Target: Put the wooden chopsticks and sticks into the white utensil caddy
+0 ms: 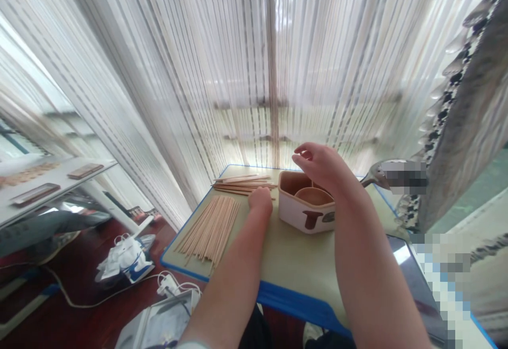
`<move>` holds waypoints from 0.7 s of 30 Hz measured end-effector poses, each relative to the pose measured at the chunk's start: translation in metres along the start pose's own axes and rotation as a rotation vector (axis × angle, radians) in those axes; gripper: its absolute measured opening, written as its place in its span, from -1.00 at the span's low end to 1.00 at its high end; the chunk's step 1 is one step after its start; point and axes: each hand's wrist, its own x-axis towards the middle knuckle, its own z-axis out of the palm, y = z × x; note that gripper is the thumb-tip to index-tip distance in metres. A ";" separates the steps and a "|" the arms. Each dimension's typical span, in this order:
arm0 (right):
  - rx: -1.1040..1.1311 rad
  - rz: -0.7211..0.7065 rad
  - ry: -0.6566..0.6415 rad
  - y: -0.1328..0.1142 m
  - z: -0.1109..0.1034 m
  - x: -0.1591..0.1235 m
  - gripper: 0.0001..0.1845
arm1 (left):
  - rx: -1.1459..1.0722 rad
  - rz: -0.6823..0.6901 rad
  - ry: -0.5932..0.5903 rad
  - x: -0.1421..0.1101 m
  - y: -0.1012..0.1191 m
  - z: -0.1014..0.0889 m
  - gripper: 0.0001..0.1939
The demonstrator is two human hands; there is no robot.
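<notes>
On our blue-edged table (296, 280), wooden sticks (208, 230) lie beside a divided box (305, 211); our right hand (317, 166) hangs spread, our left hand (260, 203) curled closed, before string curtains (198, 74).

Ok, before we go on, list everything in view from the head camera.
loose sticks: many, pale wood, fanned on table's left
stacked sticks: many, pale wood, behind the loose sticks
tub: one, white with brown compartments, mid-table
table: one, beige with blue edge, under these
curtain: one, white striped, beyond the table
shelf: one, white, far left
trays: two, brown, on the shelf
bag: one, white and blue, on the floor
left hand: one, beside the stacked sticks
right hand: one, raised above the tub
</notes>
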 end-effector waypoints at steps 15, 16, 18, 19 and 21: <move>0.095 0.033 0.051 0.011 -0.021 -0.004 -0.75 | -0.177 0.097 0.393 -0.003 0.002 -0.011 -0.71; 0.101 0.040 0.064 0.011 -0.021 -0.004 -0.75 | -0.224 0.092 0.458 -0.005 0.003 -0.014 -0.72; 0.107 0.039 0.074 0.012 -0.020 -0.003 -0.75 | -0.324 0.103 0.601 -0.009 0.004 -0.019 -0.73; 0.107 0.034 0.066 0.012 -0.018 -0.003 -0.75 | -0.375 0.128 0.675 -0.011 0.005 -0.021 -0.74; 0.094 0.018 0.026 0.011 -0.013 -0.002 -0.75 | -0.461 0.236 0.801 -0.016 0.006 -0.024 -0.76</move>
